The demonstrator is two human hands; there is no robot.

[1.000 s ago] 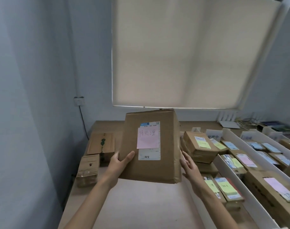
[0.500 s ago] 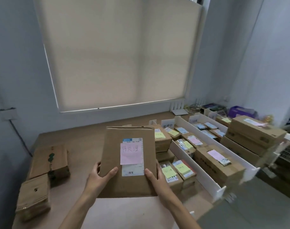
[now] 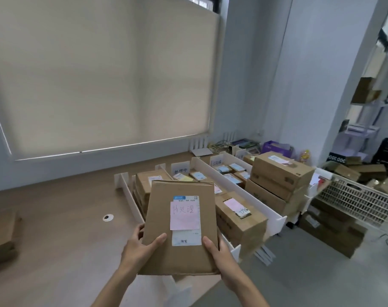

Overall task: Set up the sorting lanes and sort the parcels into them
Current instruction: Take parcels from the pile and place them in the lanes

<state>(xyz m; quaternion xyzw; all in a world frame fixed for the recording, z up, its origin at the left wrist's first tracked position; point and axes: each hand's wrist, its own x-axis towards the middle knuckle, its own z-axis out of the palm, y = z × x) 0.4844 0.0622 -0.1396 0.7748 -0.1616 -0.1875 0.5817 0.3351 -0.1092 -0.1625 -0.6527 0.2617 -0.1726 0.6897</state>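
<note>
Held over near table point(image 3: 55, 207) edge, in front of white lane dividers point(image 3: 131, 196): brown parcel point(image 3: 159, 207) bearing pink note point(image 3: 184, 216). Clasped at lower left by left hand point(image 3: 137, 251), lower right by right hand point(image 3: 221, 255), thumbs on top.

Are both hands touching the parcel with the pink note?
Touching. Head view shows the left hand and right hand gripping the parcel at its lower edge, thumbs on its front.
</note>
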